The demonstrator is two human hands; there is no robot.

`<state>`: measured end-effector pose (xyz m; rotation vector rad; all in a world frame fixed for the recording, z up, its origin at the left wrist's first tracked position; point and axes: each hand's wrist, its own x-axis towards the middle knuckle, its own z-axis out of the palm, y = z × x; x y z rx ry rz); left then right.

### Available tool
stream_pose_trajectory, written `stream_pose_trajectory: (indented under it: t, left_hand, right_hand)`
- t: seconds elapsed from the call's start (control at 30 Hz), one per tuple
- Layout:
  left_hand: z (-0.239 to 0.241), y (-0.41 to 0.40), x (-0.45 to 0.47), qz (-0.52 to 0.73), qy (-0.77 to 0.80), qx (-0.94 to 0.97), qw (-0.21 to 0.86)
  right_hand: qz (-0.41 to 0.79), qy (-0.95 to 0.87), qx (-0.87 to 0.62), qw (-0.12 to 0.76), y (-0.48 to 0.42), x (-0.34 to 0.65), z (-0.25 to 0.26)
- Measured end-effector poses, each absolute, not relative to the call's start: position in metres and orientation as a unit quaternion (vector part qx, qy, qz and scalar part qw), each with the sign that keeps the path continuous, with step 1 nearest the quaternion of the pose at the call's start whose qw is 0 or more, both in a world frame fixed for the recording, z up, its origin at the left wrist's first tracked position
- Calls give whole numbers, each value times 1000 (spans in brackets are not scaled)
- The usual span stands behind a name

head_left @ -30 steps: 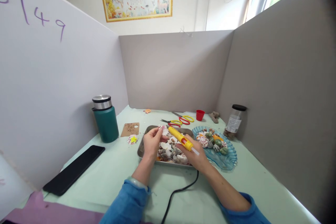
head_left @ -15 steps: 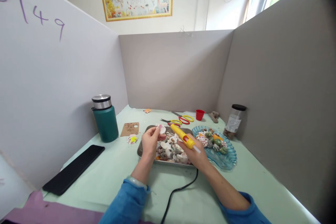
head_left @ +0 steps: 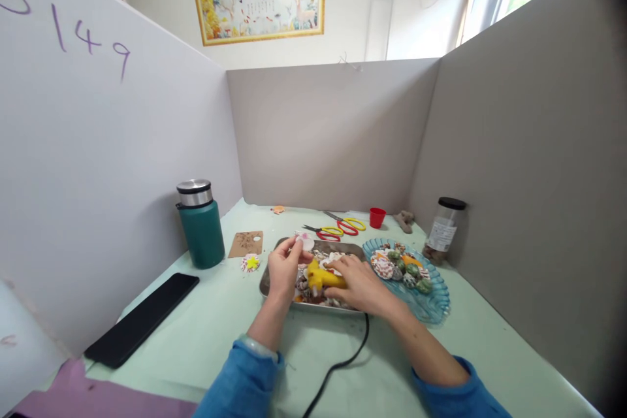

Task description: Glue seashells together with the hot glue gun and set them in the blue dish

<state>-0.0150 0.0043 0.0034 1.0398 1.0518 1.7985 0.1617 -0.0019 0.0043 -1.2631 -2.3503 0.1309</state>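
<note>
Between the thumb and fingers of my left hand point(head_left: 285, 266) is a thin, pale shell piece point(head_left: 305, 241) with a pinkish spot, held over the tray's far left part. My right hand point(head_left: 360, 282) lies over a yellow glue gun point(head_left: 321, 276), its fingers around the body. The glue gun is on its side, low over the shells in a metal tray point(head_left: 265, 282). Loose shells point(head_left: 304, 290) fill the tray, partly covered by both hands. A black cord point(head_left: 337, 366) runs from the tray's near edge toward me.
A blue glass plate point(head_left: 435, 304) with shells stands at the right, a lidded jar point(head_left: 442, 230) behind it. Two pairs of scissors point(head_left: 337, 227) and a red cup point(head_left: 377, 217) lie beyond the tray. At the left are a green bottle point(head_left: 202, 228), a phone point(head_left: 144, 320) and a brown card point(head_left: 245, 244).
My right hand has lowered the glue gun from upright above the tray to lying on its side over the shells. My left hand keeps the shell piece in nearly the same place.
</note>
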Motion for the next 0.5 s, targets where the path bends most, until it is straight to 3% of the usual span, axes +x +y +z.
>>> stream_pose_trajectory:
  t: [0.2,0.4,0.5]
  left_hand:
    - [8,-17,-4,673,403,442,435]
    - [8,-33,6,663,417,429,451]
    - [17,-49,6,678,446,435,389]
  right_hand:
    - [156,-747,-405,503,-5,150,13]
    - [252,-703,-389,539,-14,135,13]
    - [256,-676,-417,551,-15,138,14]
